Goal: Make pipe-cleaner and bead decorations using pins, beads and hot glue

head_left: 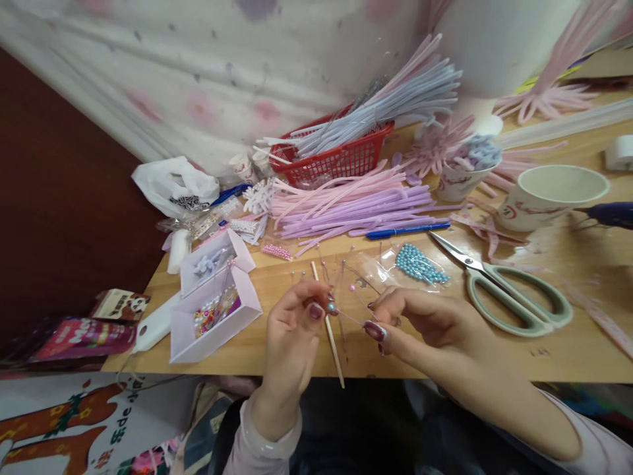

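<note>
Just over the table's front edge, my left hand [297, 330] is closed, thumb and fingers pinching a small blue bead [331, 307]. A thin wire [350, 318] runs from that bead across to my right hand [435, 326], whose thumb and forefinger are pinched on it. Beneath my hands lies a slim wooden stick [333, 349], with a few bead-tipped wires around it. A pink bead [352, 287] shows between the hands. Beyond my right hand rests a clear bag of blue beads [420, 265]. My fingers partly cover the wire's ends.
Scissors [499, 284] lie at right, near a paper cup [548, 198]. A blue pen [408, 231] lies before purple pipe cleaners [356, 214]. A red basket [336, 155] stands behind. White boxes [242, 316] with small beads sit at left.
</note>
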`<action>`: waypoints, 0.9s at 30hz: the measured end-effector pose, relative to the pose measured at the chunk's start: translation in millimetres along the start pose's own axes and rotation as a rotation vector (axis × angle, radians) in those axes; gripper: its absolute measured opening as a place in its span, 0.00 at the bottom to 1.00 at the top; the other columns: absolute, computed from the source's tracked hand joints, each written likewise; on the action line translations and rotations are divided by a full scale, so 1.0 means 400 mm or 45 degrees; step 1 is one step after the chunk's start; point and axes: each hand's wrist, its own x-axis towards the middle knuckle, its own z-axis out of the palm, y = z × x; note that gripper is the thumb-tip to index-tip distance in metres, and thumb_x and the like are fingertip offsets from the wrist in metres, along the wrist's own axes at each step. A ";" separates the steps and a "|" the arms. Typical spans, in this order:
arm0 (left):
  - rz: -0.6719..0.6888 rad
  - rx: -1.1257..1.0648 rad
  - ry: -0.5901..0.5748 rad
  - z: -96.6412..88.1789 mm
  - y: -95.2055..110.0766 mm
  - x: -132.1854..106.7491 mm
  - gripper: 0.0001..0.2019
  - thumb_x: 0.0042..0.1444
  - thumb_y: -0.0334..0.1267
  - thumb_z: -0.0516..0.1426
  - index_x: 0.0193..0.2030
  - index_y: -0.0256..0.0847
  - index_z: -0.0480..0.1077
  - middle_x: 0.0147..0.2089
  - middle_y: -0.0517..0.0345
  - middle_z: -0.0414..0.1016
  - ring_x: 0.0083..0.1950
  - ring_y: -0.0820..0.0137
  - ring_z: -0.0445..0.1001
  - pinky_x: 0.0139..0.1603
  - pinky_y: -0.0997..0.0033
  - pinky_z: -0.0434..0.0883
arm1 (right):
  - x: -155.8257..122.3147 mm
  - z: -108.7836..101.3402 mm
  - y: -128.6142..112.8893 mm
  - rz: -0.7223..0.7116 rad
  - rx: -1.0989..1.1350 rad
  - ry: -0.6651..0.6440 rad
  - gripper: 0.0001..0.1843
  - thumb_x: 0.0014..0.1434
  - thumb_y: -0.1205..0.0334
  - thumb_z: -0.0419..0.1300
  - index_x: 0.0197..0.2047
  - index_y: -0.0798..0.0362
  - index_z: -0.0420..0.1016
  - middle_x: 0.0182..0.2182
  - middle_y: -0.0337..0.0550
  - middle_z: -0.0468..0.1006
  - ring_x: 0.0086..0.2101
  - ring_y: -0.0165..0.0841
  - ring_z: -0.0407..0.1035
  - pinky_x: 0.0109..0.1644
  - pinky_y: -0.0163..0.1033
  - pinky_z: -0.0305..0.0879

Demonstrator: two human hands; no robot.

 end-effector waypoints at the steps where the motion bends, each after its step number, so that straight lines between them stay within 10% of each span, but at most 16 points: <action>1: -0.010 -0.027 0.023 -0.002 -0.002 0.001 0.13 0.47 0.47 0.67 0.35 0.42 0.79 0.32 0.59 0.73 0.33 0.76 0.71 0.37 0.79 0.70 | 0.002 0.000 0.000 0.004 0.007 0.015 0.09 0.58 0.58 0.63 0.29 0.52 0.74 0.25 0.37 0.75 0.29 0.29 0.70 0.35 0.34 0.67; 12: -0.234 0.429 -0.059 0.056 -0.030 -0.088 0.13 0.56 0.47 0.61 0.38 0.38 0.77 0.33 0.52 0.79 0.33 0.69 0.76 0.37 0.71 0.75 | 0.017 0.005 0.004 0.102 0.377 0.161 0.09 0.51 0.57 0.69 0.28 0.53 0.77 0.21 0.39 0.78 0.23 0.29 0.72 0.28 0.32 0.70; 19: 0.055 0.363 0.130 0.036 0.003 -0.066 0.08 0.56 0.43 0.62 0.39 0.42 0.77 0.35 0.58 0.77 0.35 0.73 0.75 0.38 0.76 0.73 | 0.002 0.010 -0.005 0.016 0.269 0.217 0.08 0.50 0.59 0.70 0.26 0.52 0.77 0.22 0.38 0.79 0.25 0.29 0.72 0.31 0.34 0.69; 27: 0.137 0.255 0.000 0.054 0.044 -0.027 0.08 0.54 0.41 0.64 0.38 0.40 0.77 0.40 0.55 0.77 0.38 0.71 0.72 0.39 0.75 0.71 | -0.010 0.011 -0.015 -0.053 0.093 0.189 0.09 0.51 0.57 0.68 0.25 0.52 0.77 0.23 0.40 0.79 0.26 0.30 0.71 0.31 0.35 0.68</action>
